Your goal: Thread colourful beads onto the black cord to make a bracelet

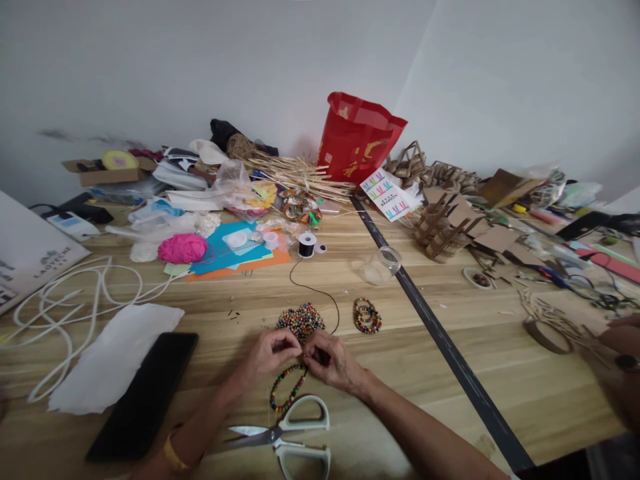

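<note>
Both forearms are bare, without sleeves. The left hand [269, 355] arm carries a yellow wristband [174, 455]. The right hand [331, 361] wears nothing.

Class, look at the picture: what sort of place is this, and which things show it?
Probably a craft workshop table: the hands string a bead bracelet beside loose beads, with scissors, a thread spool and cardboard models about.

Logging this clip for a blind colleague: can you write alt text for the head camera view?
Two hands, the left hand and right hand, pinch the ends of a string of beads over a wooden table, just before a pile of beads. Scissors lie near the person, a black phone to the left, and craft clutter crowds the far side.
</note>
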`<action>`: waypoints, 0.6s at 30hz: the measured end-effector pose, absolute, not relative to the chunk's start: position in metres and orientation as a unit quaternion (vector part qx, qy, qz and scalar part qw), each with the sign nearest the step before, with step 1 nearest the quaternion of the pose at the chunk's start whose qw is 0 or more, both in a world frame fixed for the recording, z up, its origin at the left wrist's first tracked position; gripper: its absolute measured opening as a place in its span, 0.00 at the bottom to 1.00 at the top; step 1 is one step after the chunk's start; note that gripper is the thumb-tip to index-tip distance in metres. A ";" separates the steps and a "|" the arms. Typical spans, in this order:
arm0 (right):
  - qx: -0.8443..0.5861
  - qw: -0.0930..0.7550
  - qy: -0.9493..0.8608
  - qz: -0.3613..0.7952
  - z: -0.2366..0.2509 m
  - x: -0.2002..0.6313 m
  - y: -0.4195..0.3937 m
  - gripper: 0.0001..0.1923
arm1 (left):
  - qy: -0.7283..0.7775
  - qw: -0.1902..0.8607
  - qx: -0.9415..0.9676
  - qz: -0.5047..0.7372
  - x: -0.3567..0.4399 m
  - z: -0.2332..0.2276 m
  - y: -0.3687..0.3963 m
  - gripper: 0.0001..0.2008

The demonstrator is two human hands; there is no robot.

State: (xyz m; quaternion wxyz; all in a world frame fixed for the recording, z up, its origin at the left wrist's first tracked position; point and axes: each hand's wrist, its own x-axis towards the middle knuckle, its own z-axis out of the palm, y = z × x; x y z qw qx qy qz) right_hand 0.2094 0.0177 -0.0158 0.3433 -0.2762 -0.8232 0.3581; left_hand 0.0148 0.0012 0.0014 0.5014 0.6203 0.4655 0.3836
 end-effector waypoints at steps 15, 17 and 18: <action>-0.265 0.368 -0.810 0.372 -0.007 0.205 0.014 0.08 | 0.426 0.552 0.568 0.438 0.011 0.012 0.001 0.09; -0.260 0.384 -0.799 0.383 -0.004 0.203 0.013 0.08 | 0.433 0.535 0.579 0.437 0.015 0.014 -0.001 0.08; -0.263 0.390 -0.792 0.390 -0.003 0.203 0.012 0.09 | 0.437 0.529 0.586 0.431 0.017 0.016 -0.002 0.08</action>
